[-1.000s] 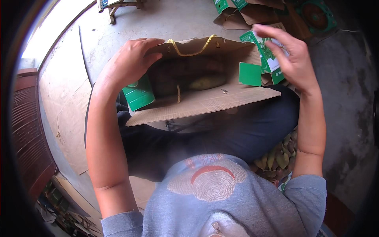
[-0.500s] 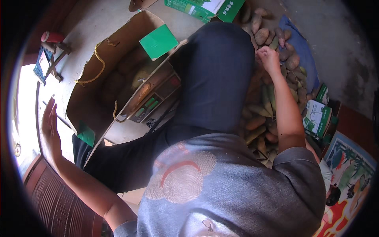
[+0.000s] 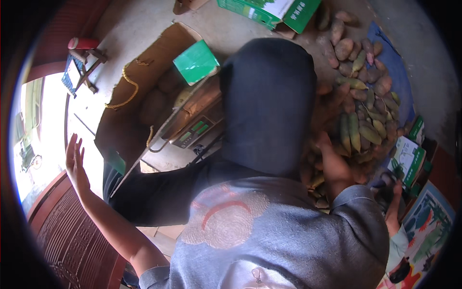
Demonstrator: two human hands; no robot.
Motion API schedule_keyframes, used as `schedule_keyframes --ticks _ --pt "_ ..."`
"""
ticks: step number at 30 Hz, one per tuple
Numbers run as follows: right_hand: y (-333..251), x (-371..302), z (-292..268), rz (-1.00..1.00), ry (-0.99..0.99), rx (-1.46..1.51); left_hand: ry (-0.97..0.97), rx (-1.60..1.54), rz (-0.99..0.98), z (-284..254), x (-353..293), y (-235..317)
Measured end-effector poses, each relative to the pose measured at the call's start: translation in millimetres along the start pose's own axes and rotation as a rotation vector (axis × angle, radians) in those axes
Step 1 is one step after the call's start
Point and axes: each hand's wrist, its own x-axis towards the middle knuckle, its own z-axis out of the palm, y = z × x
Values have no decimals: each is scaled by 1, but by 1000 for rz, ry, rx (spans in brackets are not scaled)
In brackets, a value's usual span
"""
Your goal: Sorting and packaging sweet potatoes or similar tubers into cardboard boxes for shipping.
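My left hand (image 3: 77, 166) is raised at the left beside the cardboard box, its fingers stretched out with nothing in them. Beyond my knee, my right hand (image 3: 326, 144) reaches low into a heap of sweet potato-like tubers (image 3: 344, 49); its fingers are blurred and partly hidden there. Long greenish tubers (image 3: 353, 132) lie just to its right, among brown and reddish ones. The tall open cardboard box (image 3: 107, 132), with yellow rope handles (image 3: 130, 94) and green flaps (image 3: 196, 62), stands on my left with several tubers inside. A scale with a green-lit display (image 3: 197, 127) is beside it.
A blue sheet (image 3: 399, 72) lies under the heap's far right side. Green-and-white cartons (image 3: 409, 156) stand at the right, near another person's hand (image 3: 394, 204). Another green carton (image 3: 269, 14) is at the top. A folding stool (image 3: 82, 67) and carved wooden furniture (image 3: 67, 226) are at the left.
My right hand has moved down and nearer along the heap. My left hand stays raised with fingers stretched. The other person's hand has come into view at the right. The view has shifted slightly.
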Motion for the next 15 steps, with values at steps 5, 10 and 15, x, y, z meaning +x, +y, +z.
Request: schedule_keyframes --ticks 5,10,15 --pt "-51 -45 -1 55 5 15 114 -58 -146 -34 -30 -18" --pt "-49 -33 6 13 49 -98 236 -155 -245 -36 -41 -32" --pt "-53 -15 29 -183 249 -136 277 -242 -290 -43 -45 -45"
